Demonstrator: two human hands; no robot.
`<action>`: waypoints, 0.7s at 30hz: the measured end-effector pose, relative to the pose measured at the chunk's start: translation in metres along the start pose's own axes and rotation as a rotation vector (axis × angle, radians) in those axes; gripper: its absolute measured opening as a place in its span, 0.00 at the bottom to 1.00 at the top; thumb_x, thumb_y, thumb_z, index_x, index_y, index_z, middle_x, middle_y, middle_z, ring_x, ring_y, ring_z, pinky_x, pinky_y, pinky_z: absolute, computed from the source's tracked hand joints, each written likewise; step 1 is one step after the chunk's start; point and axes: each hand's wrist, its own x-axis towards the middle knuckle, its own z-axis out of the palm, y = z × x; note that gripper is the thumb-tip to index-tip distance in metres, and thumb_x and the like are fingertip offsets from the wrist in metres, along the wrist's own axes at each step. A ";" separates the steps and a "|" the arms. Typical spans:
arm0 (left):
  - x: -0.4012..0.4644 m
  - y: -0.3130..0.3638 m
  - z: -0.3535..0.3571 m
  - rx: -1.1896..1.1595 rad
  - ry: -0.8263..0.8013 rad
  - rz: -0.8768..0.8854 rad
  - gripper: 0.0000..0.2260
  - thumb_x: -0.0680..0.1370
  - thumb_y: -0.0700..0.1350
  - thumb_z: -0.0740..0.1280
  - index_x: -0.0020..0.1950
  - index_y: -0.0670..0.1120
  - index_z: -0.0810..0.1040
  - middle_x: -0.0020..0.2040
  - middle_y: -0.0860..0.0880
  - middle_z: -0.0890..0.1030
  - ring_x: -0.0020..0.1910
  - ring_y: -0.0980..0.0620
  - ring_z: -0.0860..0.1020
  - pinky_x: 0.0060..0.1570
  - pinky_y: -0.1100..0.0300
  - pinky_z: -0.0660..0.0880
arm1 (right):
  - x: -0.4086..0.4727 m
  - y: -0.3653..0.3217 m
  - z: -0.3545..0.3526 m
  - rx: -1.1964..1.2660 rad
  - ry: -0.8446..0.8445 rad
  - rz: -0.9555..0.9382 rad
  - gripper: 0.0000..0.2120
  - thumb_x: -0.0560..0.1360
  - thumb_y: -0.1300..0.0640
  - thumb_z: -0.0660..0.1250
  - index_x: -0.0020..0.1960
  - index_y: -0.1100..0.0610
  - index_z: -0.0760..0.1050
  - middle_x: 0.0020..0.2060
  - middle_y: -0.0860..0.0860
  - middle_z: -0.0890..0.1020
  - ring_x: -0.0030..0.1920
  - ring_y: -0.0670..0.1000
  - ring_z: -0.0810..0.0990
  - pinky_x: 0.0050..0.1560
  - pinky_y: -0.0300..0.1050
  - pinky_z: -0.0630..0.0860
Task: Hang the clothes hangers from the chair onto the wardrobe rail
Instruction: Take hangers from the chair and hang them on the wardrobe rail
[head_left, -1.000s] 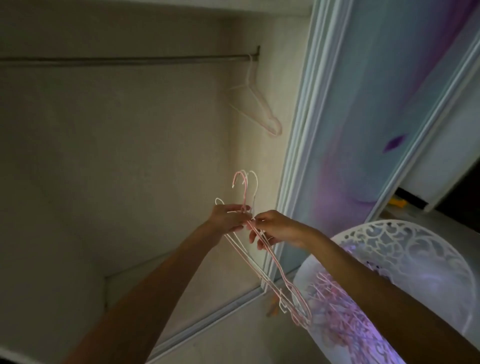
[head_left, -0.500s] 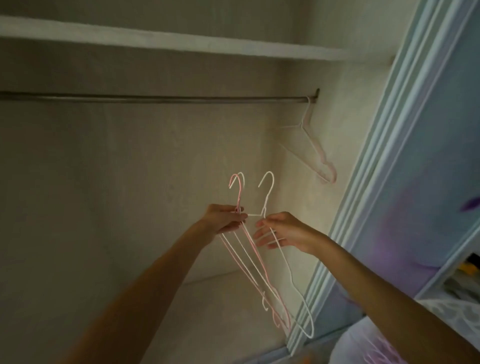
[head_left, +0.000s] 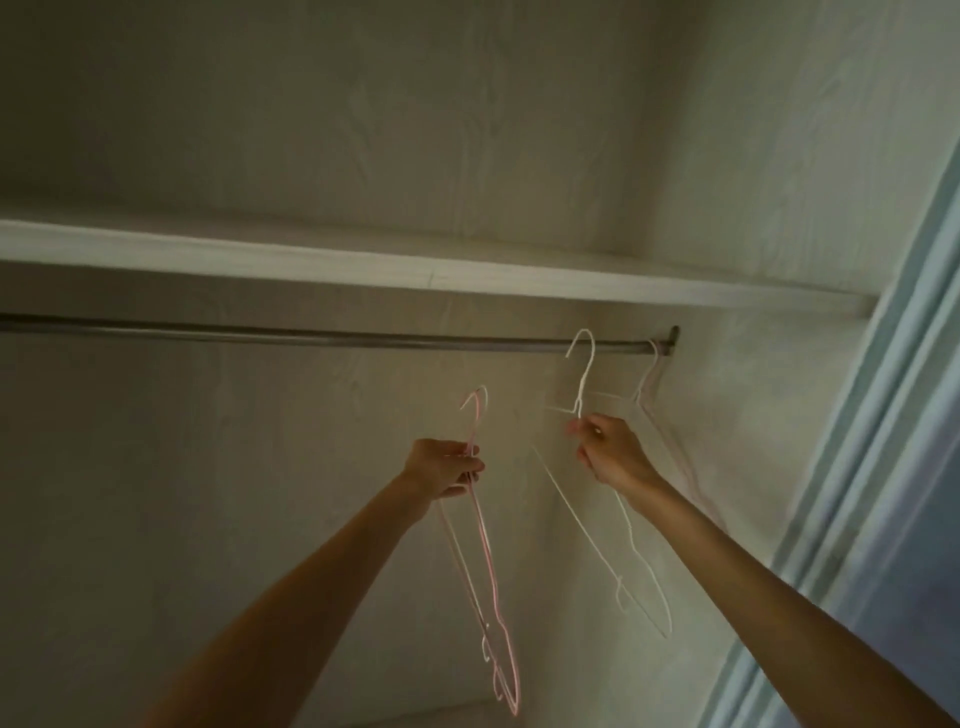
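1. Two bare forearms reach up and forward from the bottom edge of the head view into a dim wardrobe, the left from the lower left, the right from the lower right.

2. The left hand (head_left: 442, 468) is curled round the necks of the pink hangers (head_left: 488, 561), a small bunch of thin wire hangers. Their hooks stand up above the fist, and their bodies hang down and slightly to the right below it. How many are in the bunch cannot be told; at least two hooks show.

3. The right hand (head_left: 613, 457) is higher and further right. Its fingers pinch the white hanger (head_left: 582, 384) just under the hook, at the neck. That hanger's shoulders trail down below the wrist, towards the lower right.

4. The white hanger's hook overlaps the wardrobe rail (head_left: 311, 335) from the front, near the rail's right end. Whether it sits on the rail or is only held before it cannot be told.

5. The rail is a dark metal bar that runs level across the view from the left edge to a bracket on the right wall.

6. Beside that bracket, a pale hanger (head_left: 652, 379) hangs on the rail, blurred, close to the right wall and just right of the white one.

7. Above the rail lies a white shelf (head_left: 467, 270), and behind it the pale back wall of the wardrobe.

8. At the right edge stands the light blue door frame (head_left: 883, 467).
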 end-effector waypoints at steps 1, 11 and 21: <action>0.006 0.005 0.000 0.012 -0.005 0.003 0.13 0.73 0.37 0.71 0.57 0.39 0.80 0.31 0.52 0.79 0.20 0.65 0.76 0.31 0.68 0.74 | 0.013 -0.004 0.000 -0.001 0.024 -0.005 0.12 0.80 0.60 0.55 0.48 0.55 0.78 0.27 0.47 0.74 0.26 0.42 0.72 0.28 0.34 0.65; 0.040 0.038 -0.008 0.072 -0.065 0.022 0.13 0.73 0.38 0.71 0.57 0.40 0.79 0.44 0.46 0.81 0.36 0.57 0.78 0.40 0.65 0.75 | 0.080 -0.002 0.013 -0.169 -0.002 0.090 0.15 0.78 0.58 0.57 0.57 0.61 0.79 0.56 0.61 0.81 0.58 0.60 0.79 0.60 0.51 0.75; 0.062 0.043 0.000 0.102 -0.121 0.037 0.13 0.74 0.39 0.70 0.58 0.40 0.79 0.40 0.49 0.82 0.37 0.57 0.79 0.41 0.65 0.75 | 0.090 0.024 0.015 -0.291 -0.098 0.115 0.16 0.79 0.56 0.54 0.56 0.62 0.77 0.40 0.56 0.82 0.37 0.52 0.79 0.50 0.48 0.75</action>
